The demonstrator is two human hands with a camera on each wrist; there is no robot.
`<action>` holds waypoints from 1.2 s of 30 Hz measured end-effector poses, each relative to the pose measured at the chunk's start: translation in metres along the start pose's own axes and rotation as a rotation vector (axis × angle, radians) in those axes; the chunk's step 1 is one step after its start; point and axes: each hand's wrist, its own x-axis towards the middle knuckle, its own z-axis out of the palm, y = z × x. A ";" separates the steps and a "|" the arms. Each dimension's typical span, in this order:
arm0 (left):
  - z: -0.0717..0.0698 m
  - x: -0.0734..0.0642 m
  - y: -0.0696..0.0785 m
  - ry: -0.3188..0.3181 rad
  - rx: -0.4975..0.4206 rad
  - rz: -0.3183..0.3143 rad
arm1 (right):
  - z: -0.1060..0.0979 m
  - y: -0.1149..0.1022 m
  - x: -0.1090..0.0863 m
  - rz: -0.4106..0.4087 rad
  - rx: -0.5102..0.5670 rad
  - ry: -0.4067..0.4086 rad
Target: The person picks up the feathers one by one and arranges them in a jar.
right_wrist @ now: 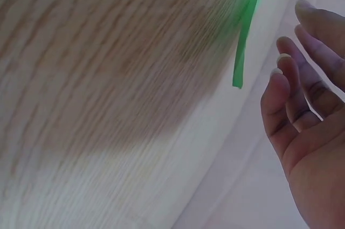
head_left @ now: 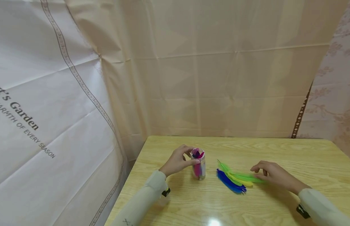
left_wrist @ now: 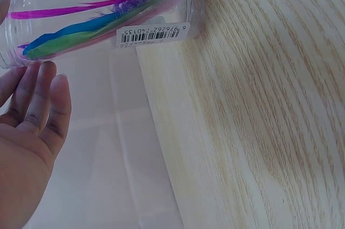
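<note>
A clear plastic jar (head_left: 203, 172) stands upright on the table with pink, purple, blue and green feathers (left_wrist: 81, 29) inside. My left hand (head_left: 176, 160) grips it near its rim, thumb on the near side and fingers around the back. To the right of the jar lies a loose group: a blue feather (head_left: 230, 182), a yellow feather (head_left: 246, 183) and bright green feathers (head_left: 243, 177). My right hand (head_left: 276, 176) is over the right end of a green feather, its fingers loosely bent. In the right wrist view the green feather's tip (right_wrist: 241, 67) shows apart from the fingers.
The wooden table (head_left: 175, 204) has its back edge against a hanging beige cloth (head_left: 220, 94). A white printed cloth (head_left: 50, 125) hangs along the left side. A barcode label (left_wrist: 151, 34) is stuck on the jar.
</note>
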 end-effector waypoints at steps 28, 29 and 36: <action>-0.001 0.001 -0.001 0.001 -0.003 0.007 | 0.004 0.022 -0.017 0.173 0.059 -0.100; -0.001 0.001 -0.001 0.000 -0.001 0.008 | 0.005 0.023 -0.017 0.175 0.055 -0.100; -0.001 0.001 -0.002 -0.004 -0.003 0.001 | 0.006 0.023 -0.020 0.153 -0.005 -0.058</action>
